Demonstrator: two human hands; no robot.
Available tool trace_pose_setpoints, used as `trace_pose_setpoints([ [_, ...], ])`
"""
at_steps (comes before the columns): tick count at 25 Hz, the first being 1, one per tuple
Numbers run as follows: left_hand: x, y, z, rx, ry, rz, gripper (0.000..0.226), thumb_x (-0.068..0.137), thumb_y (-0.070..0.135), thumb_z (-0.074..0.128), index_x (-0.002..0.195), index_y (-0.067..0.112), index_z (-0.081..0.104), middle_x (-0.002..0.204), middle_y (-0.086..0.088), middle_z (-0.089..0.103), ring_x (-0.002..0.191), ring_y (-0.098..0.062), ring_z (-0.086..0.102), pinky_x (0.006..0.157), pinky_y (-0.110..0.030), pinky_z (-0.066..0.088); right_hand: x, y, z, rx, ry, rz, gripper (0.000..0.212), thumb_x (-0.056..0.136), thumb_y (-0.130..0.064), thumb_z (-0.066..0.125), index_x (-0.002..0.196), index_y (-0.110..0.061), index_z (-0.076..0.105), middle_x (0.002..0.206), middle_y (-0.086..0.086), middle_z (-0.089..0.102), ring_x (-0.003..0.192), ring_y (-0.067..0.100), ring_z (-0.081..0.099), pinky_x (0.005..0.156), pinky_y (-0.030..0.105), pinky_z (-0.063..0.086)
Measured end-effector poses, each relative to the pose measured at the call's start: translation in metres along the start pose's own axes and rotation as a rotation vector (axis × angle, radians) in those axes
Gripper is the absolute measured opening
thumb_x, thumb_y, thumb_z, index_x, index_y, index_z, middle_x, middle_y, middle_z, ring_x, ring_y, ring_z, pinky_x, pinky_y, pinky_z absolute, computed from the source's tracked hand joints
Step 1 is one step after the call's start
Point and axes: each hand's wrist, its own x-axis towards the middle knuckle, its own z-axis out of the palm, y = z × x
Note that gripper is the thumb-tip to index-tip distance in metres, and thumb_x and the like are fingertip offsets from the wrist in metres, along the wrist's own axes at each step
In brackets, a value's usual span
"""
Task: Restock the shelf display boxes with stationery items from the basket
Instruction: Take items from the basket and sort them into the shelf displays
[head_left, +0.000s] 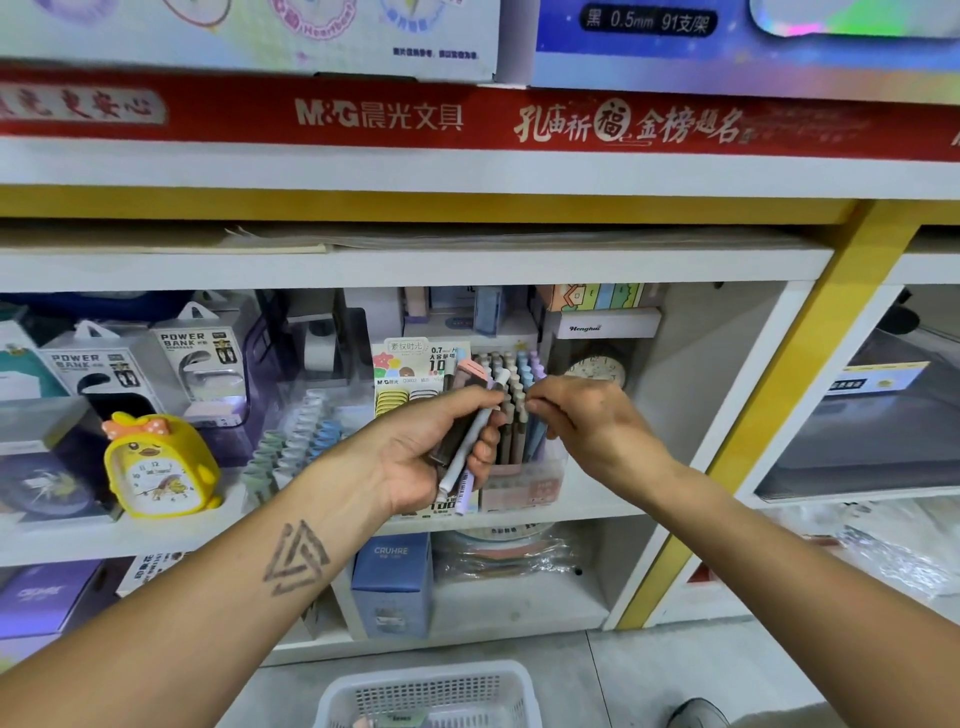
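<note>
Head camera looks at a white shelf unit with both bare hands raised at the centre of the frame. Left hand, palm towards the camera, curls its fingers round a small bundle of pastel pens: a white one, a brown one and a pink-capped one among them, their lower ends sticking out below the palm. Right hand, just right of centre, pinches its thumb and fingertips together at the top of a grey pen; that pen stands in the clear plastic display box filled with upright grey, blue and purple pens on the middle shelf. The two hands are close together, almost touching above the box.

At lower centre, on the grey floor, sits a white perforated plastic basket with a few small items inside, too blurred to identify. Left of centre on the same shelf stands a yellow duck-shaped alarm clock, with boxed power banks behind it. A red branded banner runs across the upper frame.
</note>
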Motion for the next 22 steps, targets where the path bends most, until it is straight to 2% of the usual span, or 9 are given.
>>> trace_pose_setpoints([
  [3,-0.001,0.002,0.000,-0.067,0.008,0.003,0.016,0.091,0.015,0.057,0.087,0.002,0.065,0.066,-0.006,0.053,0.050,-0.013,0.048,0.043,-0.019,0.043,0.002,-0.004,-0.001,0.143,-0.079,0.162,0.009,0.100,-0.031,0.058,0.106,-0.027,0.053,0.084,0.003,0.068,0.071,0.019,0.067,0.066,0.041,0.056],
  [6,-0.002,0.002,-0.001,-0.093,0.005,0.040,0.013,0.091,0.008,0.057,0.096,-0.001,0.065,0.071,-0.010,0.057,0.052,-0.016,0.054,0.045,-0.020,0.045,0.004,-0.007,0.000,0.215,-0.104,0.239,0.010,0.101,-0.030,0.052,0.100,-0.032,0.042,0.084,0.006,0.068,0.076,0.024,0.071,0.066,0.048,0.059],
  [8,-0.002,0.000,-0.001,-0.092,-0.005,0.065,0.013,0.091,0.005,0.060,0.097,-0.002,0.068,0.073,-0.012,0.061,0.055,-0.018,0.060,0.047,-0.021,0.049,0.002,-0.008,0.001,0.100,-0.046,0.127,0.005,0.101,-0.023,0.053,0.098,-0.020,0.051,0.084,0.006,0.064,0.077,0.028,0.065,0.066,0.049,0.055],
  [10,-0.001,-0.001,-0.003,-0.080,-0.018,0.085,0.015,0.089,0.005,0.063,0.099,-0.004,0.070,0.075,-0.013,0.066,0.059,-0.021,0.065,0.050,-0.023,0.052,0.003,-0.008,0.000,-0.154,-0.027,0.030,0.016,0.100,-0.022,0.056,0.099,-0.009,0.065,0.095,0.005,0.060,0.082,0.028,0.059,0.066,0.044,0.050],
  [12,0.000,-0.001,-0.005,-0.046,-0.023,0.105,0.020,0.087,0.005,0.065,0.104,-0.005,0.071,0.078,-0.013,0.069,0.063,-0.022,0.068,0.052,-0.025,0.055,0.009,-0.009,-0.002,-0.210,-0.036,0.084,0.022,0.102,-0.025,0.054,0.106,-0.011,0.071,0.104,0.002,0.058,0.086,0.024,0.058,0.067,0.036,0.045],
  [14,0.000,-0.002,-0.005,-0.014,-0.024,0.110,0.020,0.083,0.005,0.067,0.101,-0.003,0.074,0.079,-0.014,0.071,0.063,-0.022,0.069,0.053,-0.026,0.056,0.017,-0.016,-0.006,0.191,0.010,0.313,0.020,0.102,-0.025,0.055,0.111,-0.015,0.070,0.096,0.000,0.066,0.078,0.017,0.060,0.068,0.029,0.044],
  [17,-0.004,-0.003,-0.003,0.025,-0.044,0.095,0.015,0.077,0.006,0.070,0.087,0.001,0.079,0.081,-0.016,0.073,0.066,-0.024,0.072,0.054,-0.027,0.057,0.022,-0.026,-0.011,0.888,0.030,0.541,0.014,0.099,-0.014,0.062,0.101,-0.003,0.070,0.072,0.011,0.066,0.056,0.016,0.056,0.050,0.026,0.043],
  [19,-0.007,-0.001,-0.003,0.019,-0.048,0.100,0.018,0.079,0.005,0.068,0.093,-0.003,0.077,0.089,-0.021,0.074,0.074,-0.029,0.075,0.056,-0.030,0.059,0.022,-0.030,-0.012,1.034,0.050,0.577,0.011,0.096,-0.003,0.062,0.100,0.005,0.068,0.072,0.016,0.064,0.054,0.018,0.056,0.051,0.025,0.046],
  [22,-0.008,0.008,-0.012,-0.069,0.086,0.133,0.025,0.087,0.002,0.063,0.110,-0.006,0.064,0.098,-0.027,0.073,0.084,-0.033,0.075,0.061,-0.040,0.063,0.029,-0.031,-0.018,1.026,0.247,0.560,0.009,0.097,0.004,0.058,0.102,0.005,0.065,0.073,0.018,0.065,0.049,0.019,0.057,0.051,0.029,0.050],
])
